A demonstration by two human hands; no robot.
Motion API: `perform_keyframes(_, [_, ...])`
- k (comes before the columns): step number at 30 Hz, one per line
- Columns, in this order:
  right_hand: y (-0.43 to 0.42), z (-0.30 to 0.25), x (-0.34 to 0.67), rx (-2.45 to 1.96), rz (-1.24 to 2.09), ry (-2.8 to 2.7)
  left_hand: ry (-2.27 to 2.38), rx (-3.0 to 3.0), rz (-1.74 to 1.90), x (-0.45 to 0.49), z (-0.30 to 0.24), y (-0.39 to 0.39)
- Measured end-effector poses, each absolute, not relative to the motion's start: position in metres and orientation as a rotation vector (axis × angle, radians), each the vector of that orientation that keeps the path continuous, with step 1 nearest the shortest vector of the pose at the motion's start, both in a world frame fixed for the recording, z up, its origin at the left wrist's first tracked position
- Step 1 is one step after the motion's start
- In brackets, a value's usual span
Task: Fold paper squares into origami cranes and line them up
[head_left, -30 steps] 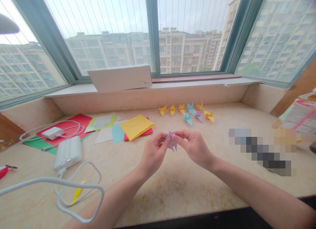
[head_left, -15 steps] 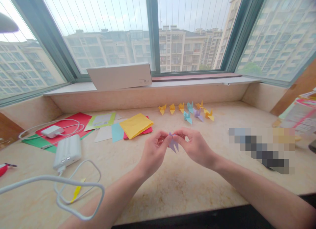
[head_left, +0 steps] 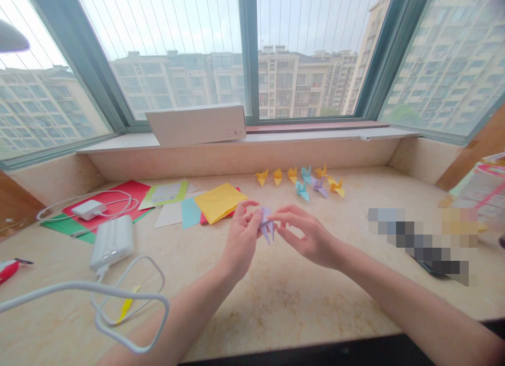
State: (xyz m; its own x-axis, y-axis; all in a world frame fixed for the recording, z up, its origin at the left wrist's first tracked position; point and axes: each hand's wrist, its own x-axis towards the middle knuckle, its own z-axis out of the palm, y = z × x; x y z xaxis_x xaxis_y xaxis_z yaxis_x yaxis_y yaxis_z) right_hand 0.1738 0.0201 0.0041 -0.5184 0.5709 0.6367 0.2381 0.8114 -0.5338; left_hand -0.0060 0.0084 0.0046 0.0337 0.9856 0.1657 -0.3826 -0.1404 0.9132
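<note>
My left hand (head_left: 240,239) pinches a small lilac folded paper crane (head_left: 266,225) above the stone counter (head_left: 284,292). Just right of the crane, my right hand (head_left: 306,233) has its fingers stretched out and apart, fingertips close to the paper but not gripping it. Behind the hands lies a stack of coloured paper sheets with a yellow one (head_left: 219,202) on top. Several finished paper cranes (head_left: 303,181), yellow, blue and lilac, stand in a group further back.
A white power bank (head_left: 112,242) with looping white cables (head_left: 118,297) sits at the left, beside a charger (head_left: 88,209) on red and green paper. A white box (head_left: 197,124) rests on the window ledge. A blurred-out object (head_left: 422,240) lies at the right.
Both hands held the lilac crane before. Now my right hand has let go and opened, while my left hand keeps the crane and has turned it slightly.
</note>
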Motion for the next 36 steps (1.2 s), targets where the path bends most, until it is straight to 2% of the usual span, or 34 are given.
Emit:
perform_keyframes(10, [0.025, 0.008, 0.178, -0.753, 0.426, -1.875, 0.826, 1.308, 1.293, -0.005, 0.005, 0.003])
perform_keyframes(14, [0.019, 0.009, 0.173, -0.909, 0.663, -1.704, 0.927, 1.493, 1.263, -0.006, 0.007, 0.001])
perform_keyframes(19, [0.011, 0.007, 0.165, -0.856, 0.938, -1.682, 0.876, 1.406, 1.322, -0.005, 0.005, 0.006])
perform_keyframes(36, [0.016, 0.01, 0.166, -0.819, 0.969, -1.587, 0.79, 1.229, 1.211, -0.003, 0.006, 0.003])
